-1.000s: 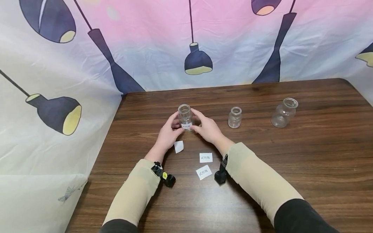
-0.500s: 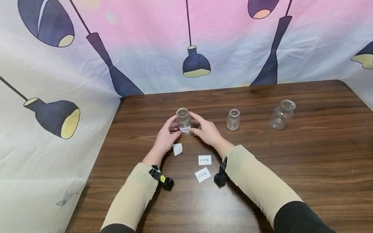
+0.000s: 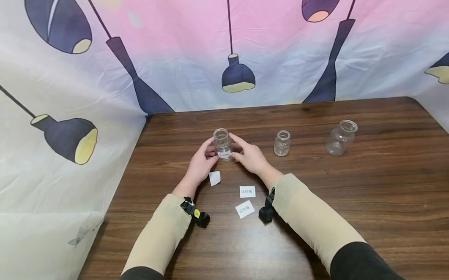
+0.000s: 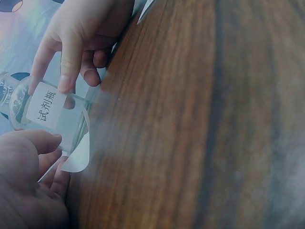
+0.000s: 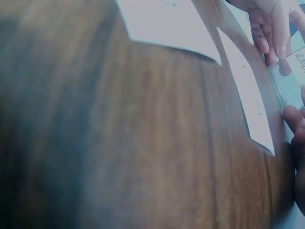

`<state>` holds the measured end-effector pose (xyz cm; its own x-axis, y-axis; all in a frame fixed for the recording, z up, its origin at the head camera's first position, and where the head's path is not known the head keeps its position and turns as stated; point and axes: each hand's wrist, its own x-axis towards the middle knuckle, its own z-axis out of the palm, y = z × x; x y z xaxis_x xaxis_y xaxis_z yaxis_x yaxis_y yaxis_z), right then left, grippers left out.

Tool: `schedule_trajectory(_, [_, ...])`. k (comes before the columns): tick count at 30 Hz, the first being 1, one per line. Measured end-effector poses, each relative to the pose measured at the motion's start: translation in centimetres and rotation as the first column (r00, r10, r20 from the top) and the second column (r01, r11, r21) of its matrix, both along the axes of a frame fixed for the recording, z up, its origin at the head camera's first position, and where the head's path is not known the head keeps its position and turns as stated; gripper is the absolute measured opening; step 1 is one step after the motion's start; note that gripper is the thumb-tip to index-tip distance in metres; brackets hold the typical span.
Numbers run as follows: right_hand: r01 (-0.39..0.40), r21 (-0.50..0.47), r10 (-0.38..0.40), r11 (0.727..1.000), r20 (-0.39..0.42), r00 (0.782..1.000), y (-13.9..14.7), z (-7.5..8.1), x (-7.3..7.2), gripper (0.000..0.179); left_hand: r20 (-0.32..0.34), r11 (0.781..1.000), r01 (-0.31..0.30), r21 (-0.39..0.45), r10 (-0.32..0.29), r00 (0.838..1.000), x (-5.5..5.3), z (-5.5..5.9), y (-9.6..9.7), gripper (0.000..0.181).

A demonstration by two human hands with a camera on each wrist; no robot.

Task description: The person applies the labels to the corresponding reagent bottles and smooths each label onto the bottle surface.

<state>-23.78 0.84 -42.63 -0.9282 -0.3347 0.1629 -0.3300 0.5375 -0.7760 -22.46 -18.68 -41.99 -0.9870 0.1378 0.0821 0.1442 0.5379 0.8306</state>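
A clear, lidless glass bottle (image 3: 221, 141) stands upright on the table, with a white handwritten label (image 4: 46, 106) on its lower front. My left hand (image 3: 200, 161) holds its left side, the thumb low near the base. From the other side my right hand (image 3: 249, 156) grips it, and in the left wrist view that thumb lies at the label's edge. A blank white paper slip (image 3: 214, 178) lies just in front of the left hand. Nearer to me are two written labels, one (image 3: 247, 191) straight and one (image 3: 245, 209) turned at an angle.
To the right stands a smaller open glass bottle (image 3: 282, 143). Farther right is a wider round glass bottle (image 3: 340, 138). A printed cloth (image 3: 190, 65) hangs behind the brown wooden table (image 3: 384, 199) and along its left side.
The view shifts slightly with the head. Both hands stay on the bottle in nearly the same pose, and the other bottles and the papers keep their places.
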Motion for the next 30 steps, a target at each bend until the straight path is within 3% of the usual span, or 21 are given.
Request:
schedule_trajectory(8, [0.002, 0.002, -0.002, 1.000, -0.006, 1.000, 0.2, -0.1, 0.0, 0.066, 0.002, 0.999, -0.013, 0.031, 0.013, 1.000, 0.0, 0.0, 0.2, 0.060])
schedule_trajectory(16, [-0.012, -0.007, 0.012, 1.000, 0.016, 1.000, 0.9, 0.2, 0.4, 0.070, -0.011, 0.986, -0.015, 0.167, 0.017, 1.000, 0.2, 0.1, -0.4, 0.067])
schedule_trajectory(19, [0.002, -0.004, -0.002, 1.000, 0.022, 1.000, 1.4, 0.4, 0.6, 0.070, 0.003, 0.983, -0.009, 0.185, 0.009, 1.000, 0.4, 0.7, -0.8, 0.068])
schedule_trajectory(23, [0.000, -0.003, 0.000, 1.000, 0.016, 1.000, 1.9, 0.6, 0.7, 0.070, 0.036, 0.979, 0.009, 0.206, -0.017, 0.999, 1.5, 2.7, -0.7, 0.069])
schedule_trajectory(26, [-0.009, -0.008, 0.009, 1.000, 0.005, 1.000, 2.3, 0.6, 0.8, 0.069, 0.066, 0.974, 0.008, 0.227, -0.024, 0.998, 1.9, 3.4, -0.5, 0.069])
schedule_trajectory(30, [-0.008, -0.018, 0.008, 1.000, 0.006, 1.000, 2.8, 0.4, 1.0, 0.068, 0.048, 0.974, 0.020, 0.226, -0.032, 0.998, 1.3, 2.3, -0.7, 0.069])
